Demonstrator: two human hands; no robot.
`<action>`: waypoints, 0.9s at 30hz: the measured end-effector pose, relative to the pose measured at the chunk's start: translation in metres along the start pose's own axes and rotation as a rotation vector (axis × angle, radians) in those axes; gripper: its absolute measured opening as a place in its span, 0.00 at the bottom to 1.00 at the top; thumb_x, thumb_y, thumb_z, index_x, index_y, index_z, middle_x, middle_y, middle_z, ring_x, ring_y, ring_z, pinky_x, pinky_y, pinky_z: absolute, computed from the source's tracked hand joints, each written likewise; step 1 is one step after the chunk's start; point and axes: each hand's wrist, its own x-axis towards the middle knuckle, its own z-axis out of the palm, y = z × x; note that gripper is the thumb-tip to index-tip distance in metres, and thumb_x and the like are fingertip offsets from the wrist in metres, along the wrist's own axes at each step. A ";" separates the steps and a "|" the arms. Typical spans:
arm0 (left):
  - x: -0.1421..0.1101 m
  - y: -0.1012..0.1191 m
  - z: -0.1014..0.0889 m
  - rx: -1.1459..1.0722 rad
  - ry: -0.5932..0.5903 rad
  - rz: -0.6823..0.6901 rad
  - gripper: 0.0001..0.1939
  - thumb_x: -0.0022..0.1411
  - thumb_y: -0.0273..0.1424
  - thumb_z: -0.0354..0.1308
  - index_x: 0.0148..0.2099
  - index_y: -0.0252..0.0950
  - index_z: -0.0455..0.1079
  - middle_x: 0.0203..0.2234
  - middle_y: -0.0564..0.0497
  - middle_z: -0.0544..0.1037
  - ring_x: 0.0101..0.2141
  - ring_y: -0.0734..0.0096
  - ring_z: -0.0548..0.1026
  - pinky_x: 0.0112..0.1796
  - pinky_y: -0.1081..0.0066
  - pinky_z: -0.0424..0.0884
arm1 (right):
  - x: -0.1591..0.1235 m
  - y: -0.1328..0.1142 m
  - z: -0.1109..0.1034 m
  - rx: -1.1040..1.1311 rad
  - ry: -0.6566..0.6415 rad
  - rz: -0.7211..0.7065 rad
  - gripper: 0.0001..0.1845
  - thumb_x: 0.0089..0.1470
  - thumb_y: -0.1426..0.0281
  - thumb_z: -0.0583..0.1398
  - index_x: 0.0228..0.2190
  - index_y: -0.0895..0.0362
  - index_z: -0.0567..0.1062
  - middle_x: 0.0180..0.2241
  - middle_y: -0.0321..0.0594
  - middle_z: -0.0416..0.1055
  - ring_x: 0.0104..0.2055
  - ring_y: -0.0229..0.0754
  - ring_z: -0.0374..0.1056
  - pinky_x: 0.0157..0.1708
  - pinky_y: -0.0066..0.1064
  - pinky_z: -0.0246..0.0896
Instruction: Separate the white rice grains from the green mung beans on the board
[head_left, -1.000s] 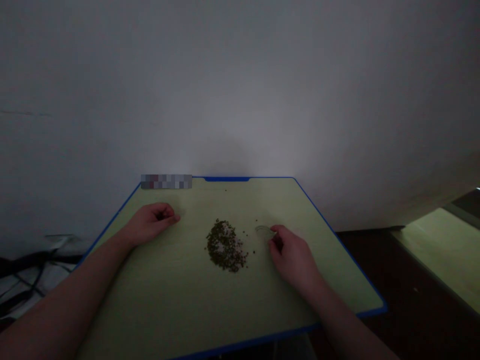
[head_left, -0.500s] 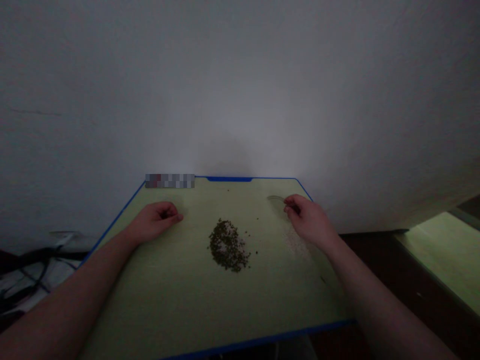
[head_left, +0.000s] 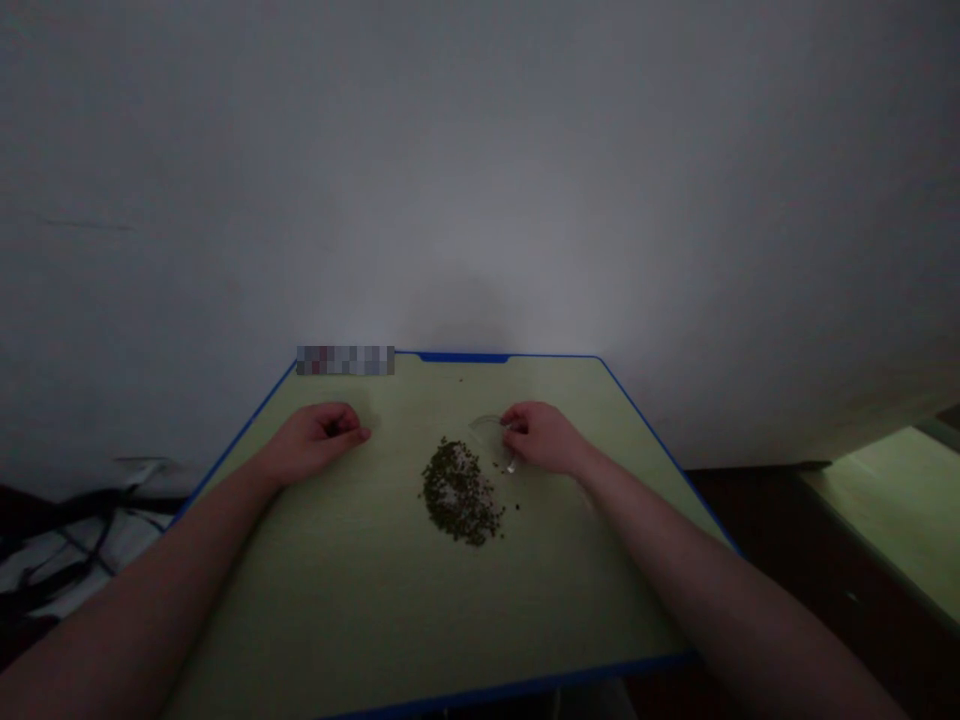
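Observation:
A loose pile of small dark green-brown beans [head_left: 459, 500], mixed with pale grains, lies mid-table. Just beyond its right edge, my right hand [head_left: 540, 437] is closed, thumb and fingers pinching a clear, curved-rimmed dish [head_left: 484, 420]. The see-through dish barely shows, so its full shape is unclear. Left of the pile, my left hand [head_left: 319, 443] rests on the table with its fingers curled and thumb forward. Whatever those fingers hold, if anything, is too faint to make out.
The pale yellow-green table [head_left: 360, 600] has a blue edge and stands against a grey wall [head_left: 480, 180]. A blurred-out strip [head_left: 345, 360] lies at its far left corner. Dark cables [head_left: 82, 530] are at the left; another pale surface [head_left: 892, 510] is at the right.
My right hand has moved left with the clear dish, from the table's right side to beside the pile. The pale grains seen there are now out of sight. My left hand stays put.

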 end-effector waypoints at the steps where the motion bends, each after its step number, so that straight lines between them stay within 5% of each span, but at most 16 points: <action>1: 0.000 0.001 0.000 0.002 0.000 0.001 0.14 0.51 0.41 0.55 0.24 0.36 0.63 0.18 0.57 0.61 0.22 0.75 0.61 0.24 0.75 0.59 | -0.004 -0.003 -0.001 0.021 -0.008 -0.005 0.11 0.47 0.74 0.57 0.36 0.57 0.75 0.25 0.36 0.76 0.24 0.35 0.69 0.25 0.24 0.59; 8: 0.000 -0.001 -0.001 0.024 -0.003 -0.001 0.14 0.52 0.41 0.54 0.24 0.36 0.63 0.18 0.56 0.62 0.22 0.75 0.63 0.25 0.74 0.60 | -0.065 -0.002 -0.022 -0.007 0.093 0.002 0.11 0.51 0.72 0.55 0.37 0.57 0.73 0.25 0.38 0.75 0.26 0.38 0.69 0.27 0.28 0.59; 14: 0.002 -0.010 0.002 0.014 -0.008 0.016 0.15 0.52 0.42 0.54 0.25 0.36 0.63 0.19 0.56 0.63 0.22 0.75 0.63 0.25 0.75 0.60 | -0.115 -0.001 -0.016 -0.197 0.062 -0.125 0.15 0.53 0.73 0.52 0.40 0.56 0.74 0.35 0.41 0.75 0.36 0.42 0.70 0.37 0.32 0.62; 27: 0.001 0.001 0.000 0.013 0.000 0.003 0.14 0.52 0.42 0.54 0.24 0.36 0.63 0.18 0.57 0.62 0.22 0.76 0.62 0.24 0.75 0.60 | -0.117 -0.031 0.006 -0.184 0.045 -0.063 0.16 0.53 0.73 0.52 0.42 0.57 0.74 0.35 0.43 0.76 0.36 0.43 0.71 0.38 0.32 0.63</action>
